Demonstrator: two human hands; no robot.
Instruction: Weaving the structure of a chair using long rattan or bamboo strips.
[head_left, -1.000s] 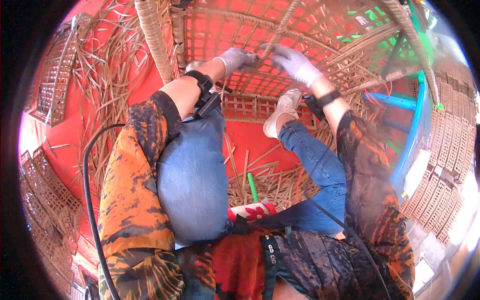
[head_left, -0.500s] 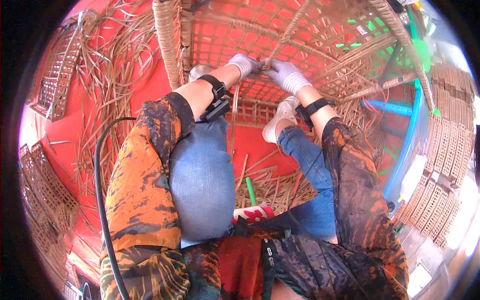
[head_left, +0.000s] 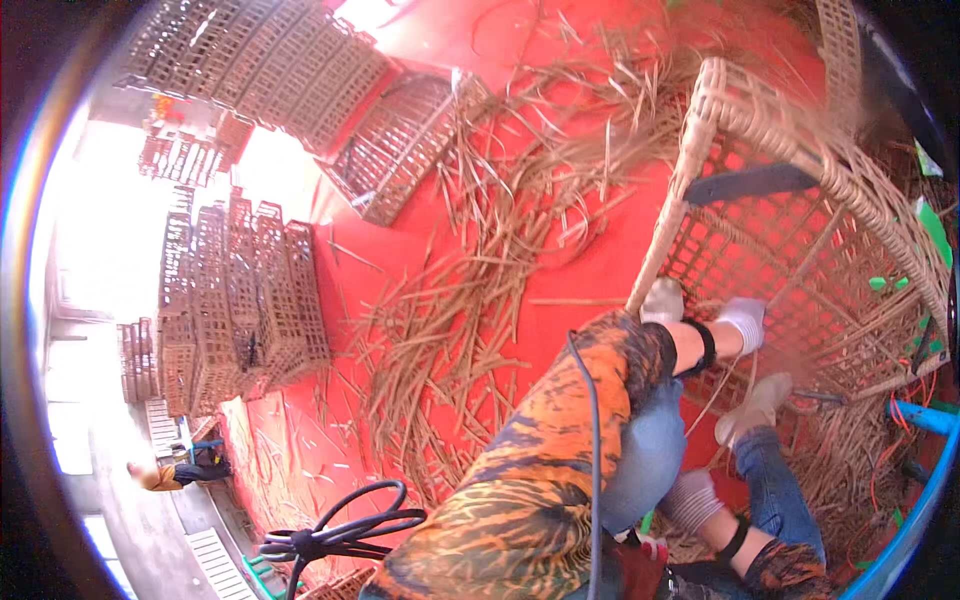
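Observation:
A large open-topped basket frame point(head_left: 690, 150) of woven rattan-like strips with a wrapped rim lies tilted at the right. My left hand point(head_left: 742, 322), in a pale glove with a striped cuff, reaches into its near lower side. Its fingers are drawn together against the weave; what they pinch is too small to make out. A thin loose strip point(head_left: 722, 400) hangs down beside this hand. Lower, next to my knee, is my gloved right hand point(head_left: 692, 500), pulled back toward my lap. Its fingers are partly hidden by my leg, and a strip runs to them.
Loose strips point(head_left: 430, 340) litter the red floor sheet point(head_left: 350, 290). Stacked woven panels point(head_left: 240, 310) stand at the left, with a flat crate point(head_left: 400, 140) farther off. A blue rail point(head_left: 920, 418) edges the right. A coiled black cable point(head_left: 335, 540) hangs near my left arm; another person point(head_left: 180, 475) is far left.
The view has swung left, putting the basket at the right. My right hand has left the weave beside my left hand and come back toward my lap; the left stays at the basket.

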